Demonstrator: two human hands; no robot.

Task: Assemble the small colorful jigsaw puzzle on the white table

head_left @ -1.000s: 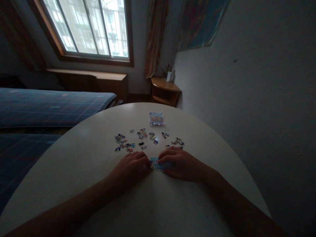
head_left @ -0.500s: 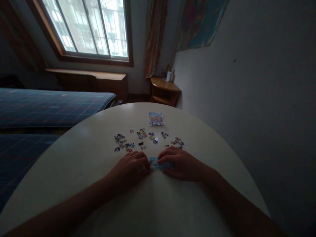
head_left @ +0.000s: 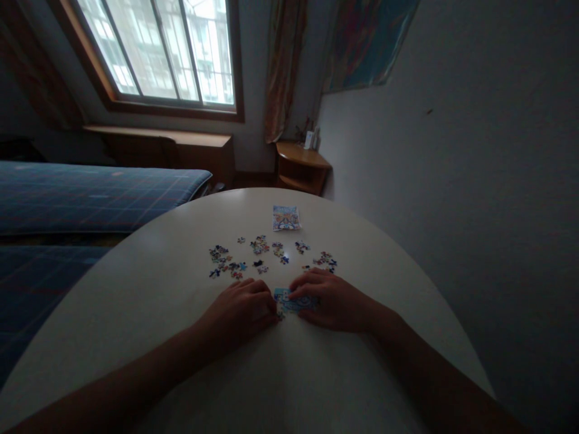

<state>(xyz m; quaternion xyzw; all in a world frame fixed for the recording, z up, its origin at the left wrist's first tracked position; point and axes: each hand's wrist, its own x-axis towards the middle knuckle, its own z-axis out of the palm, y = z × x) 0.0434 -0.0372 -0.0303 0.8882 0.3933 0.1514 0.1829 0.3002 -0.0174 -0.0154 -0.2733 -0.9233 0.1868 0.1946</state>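
Left hand (head_left: 244, 306) edging nearer, fingertips at a small piece (head_left: 281, 315), grip unclear, right hand (head_left: 332, 299) grasping the joined puzzle section (head_left: 293, 304), loose pieces (head_left: 260, 245) scattered farther off.

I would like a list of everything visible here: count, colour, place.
Table: one, white, centre
Loose pieces: many, multicoloured, on table
Puzzle: one joined section, mostly blue, nearer the camera
Packet: one, multicoloured, table's far side
Window: one, brown frame, upper left
Curtains: two, brownish, beside window
Bedding: count unclear, blue plaid, left
Desk: one, brown, under window
Shelf: one, brown, corner
Small items: several, partly white, on shelf
Picture: one, bluish, right wall
Left hand: one, bare, at puzzle's left edge
Right hand: one, bare, over puzzle's right part
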